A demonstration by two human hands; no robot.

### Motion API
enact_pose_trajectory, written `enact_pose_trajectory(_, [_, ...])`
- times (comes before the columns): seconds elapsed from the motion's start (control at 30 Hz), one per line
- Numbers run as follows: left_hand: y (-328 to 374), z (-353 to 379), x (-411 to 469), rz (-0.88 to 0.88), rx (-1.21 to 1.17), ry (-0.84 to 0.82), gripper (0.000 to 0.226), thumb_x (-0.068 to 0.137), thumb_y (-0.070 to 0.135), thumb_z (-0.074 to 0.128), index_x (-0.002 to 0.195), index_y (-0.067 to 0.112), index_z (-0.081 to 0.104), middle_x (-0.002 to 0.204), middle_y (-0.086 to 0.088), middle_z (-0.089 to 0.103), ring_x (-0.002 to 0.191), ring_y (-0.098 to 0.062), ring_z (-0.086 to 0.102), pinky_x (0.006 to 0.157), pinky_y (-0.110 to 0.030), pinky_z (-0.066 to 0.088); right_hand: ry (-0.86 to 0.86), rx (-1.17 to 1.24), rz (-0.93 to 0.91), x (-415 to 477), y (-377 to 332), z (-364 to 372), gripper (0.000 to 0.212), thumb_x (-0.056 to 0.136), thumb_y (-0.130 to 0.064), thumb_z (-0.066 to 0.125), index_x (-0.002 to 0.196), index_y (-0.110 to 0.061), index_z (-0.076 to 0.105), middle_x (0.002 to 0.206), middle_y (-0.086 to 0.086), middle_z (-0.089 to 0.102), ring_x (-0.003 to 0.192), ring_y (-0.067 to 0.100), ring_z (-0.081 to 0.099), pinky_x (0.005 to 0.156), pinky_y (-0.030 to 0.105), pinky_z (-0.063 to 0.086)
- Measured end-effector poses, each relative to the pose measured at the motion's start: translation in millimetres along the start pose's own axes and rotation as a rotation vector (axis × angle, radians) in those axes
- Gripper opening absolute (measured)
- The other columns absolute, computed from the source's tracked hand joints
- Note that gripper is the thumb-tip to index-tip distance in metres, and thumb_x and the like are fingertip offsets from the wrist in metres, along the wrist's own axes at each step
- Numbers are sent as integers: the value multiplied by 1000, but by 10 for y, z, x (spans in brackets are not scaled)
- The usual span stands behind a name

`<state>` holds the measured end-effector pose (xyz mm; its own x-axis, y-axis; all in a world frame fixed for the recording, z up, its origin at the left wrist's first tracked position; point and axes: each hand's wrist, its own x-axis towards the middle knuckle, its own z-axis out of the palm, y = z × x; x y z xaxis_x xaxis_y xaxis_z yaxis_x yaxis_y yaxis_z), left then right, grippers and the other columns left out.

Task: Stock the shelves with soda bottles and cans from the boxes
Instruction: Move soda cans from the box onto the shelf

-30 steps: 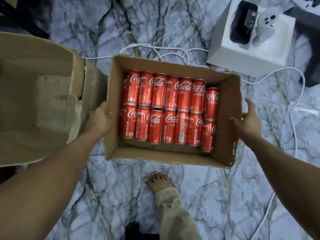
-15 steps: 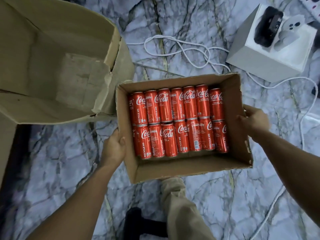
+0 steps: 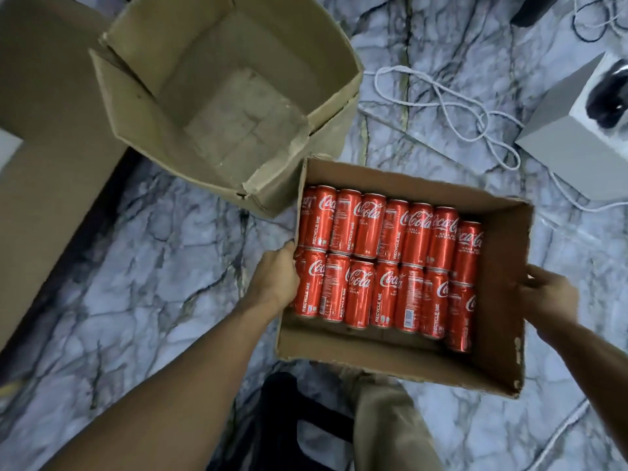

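The soda cans [image 3: 390, 263] lie on their sides in two rows across the floor of an open cardboard box [image 3: 373, 363], packed flank to flank; their long axes run from the box's near wall to its far wall, leaning a little to the right. Silver rims show at the far ends of the near row, and the logos read upright from the wearer's side, so the tops appear to point away from the person. The left hand [image 3: 275, 283] grips the left wall, with its fingers curled over the rim toward the nearest cans. The right hand [image 3: 547, 297] holds the right wall from outside; its fingers wrap the edge, though blur hides how deep they reach. The box's near corner overlaps a trouser leg [image 3: 384, 419], so it seems to be held above the marble floor [image 3: 153, 249] rather than resting on it. Judged from that, the step in hand is carrying the full box toward the shelves, none of which is in view, with no can taken out yet. The next move calls for a level carry, so the rows do not roll, then setting the box down near a shelf. Just beyond its far left corner sits an empty carton [image 3: 238, 107]; a white cable [image 3: 441, 100] loops across the floor — something to step clear of — and a grey box [image 3: 571, 144] stands at the right.
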<state>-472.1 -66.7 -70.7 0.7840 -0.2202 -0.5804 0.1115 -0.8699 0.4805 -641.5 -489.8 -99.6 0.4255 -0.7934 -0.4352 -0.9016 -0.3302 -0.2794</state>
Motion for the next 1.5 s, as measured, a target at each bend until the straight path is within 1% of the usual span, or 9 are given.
enact_pose_trajectory(0.23, [-525,-50,-690,12,-105,-37,21,104,11,43,88,25,43,74,13,51,61,3,45,49,-10,33,-13,-107,-11,-947,-97,-135,37,80,-6,66,97,-38,74,83,1,76,77,22,71,65,31,55])
enact_pose_trajectory(0.33, [-758,-73,-996,-44,-205,29,34,102,8,46,76,29,44,70,18,49,66,-1,54,54,-8,37,-23,-144,-94,-1138,-216,-164,45,83,-9,64,112,-42,69,92,4,77,82,25,72,71,42,61])
enact_pose_trajectory(0.47, [-1172,-60,-1352,-195,-302,132,21,102,11,49,113,16,66,89,5,66,80,-14,64,72,-25,47,-18,-202,-262,-1416,-739,-186,40,82,-2,61,112,-23,76,95,9,78,82,30,71,78,46,59])
enact_pose_trajectory(0.67, [-1852,-210,-1920,-383,-378,244,13,101,10,53,101,16,65,83,1,69,75,-15,65,64,-29,48,-138,-301,-456,-1879,-1515,94,37,80,-3,57,104,-21,78,82,11,75,71,28,65,68,38,55])
enact_pose_trajectory(0.8, [-2374,-340,-2306,-471,-373,349,15,95,1,58,105,7,69,92,-7,71,81,-21,63,69,-30,42,-249,-340,-509,-2298,-1862,506,22,87,-4,59,86,-21,72,68,1,62,62,17,56,58,28,42])
enact_pose_trajectory(0.9, [-2863,-425,-2559,-539,-316,393,11,94,0,61,101,1,69,92,-16,71,81,-24,61,73,-34,44,-310,-375,-563,-2562,-2076,884,18,87,-5,58,90,-4,76,76,14,71,65,26,63,59,32,51])
enact_pose_trajectory(1.03, [-3428,-507,-2928,-625,-321,426,12,98,10,58,101,5,69,98,-11,71,89,-30,66,82,-43,53,-390,-395,-684,-2972,-2471,1382,23,85,-7,52,87,-11,75,68,4,69,56,14,59,51,27,49])
enact_pose_trajectory(1.23, [-4091,-591,-3242,-775,-390,440,15,97,6,57,90,17,63,82,-3,70,69,-18,64,64,-33,53,-470,-446,-906,-3563,-3108,2142,24,91,-11,54,95,-11,77,84,11,75,69,25,63,72,38,58])
enact_pose_trajectory(1.5, [-4834,-542,-3277,-930,-514,520,19,94,8,55,93,22,68,86,-6,71,77,-25,67,60,-27,47,-420,-634,-1039,-3937,-3750,3157,19,92,-12,55,90,-4,73,93,19,72,86,36,66,67,28,41])
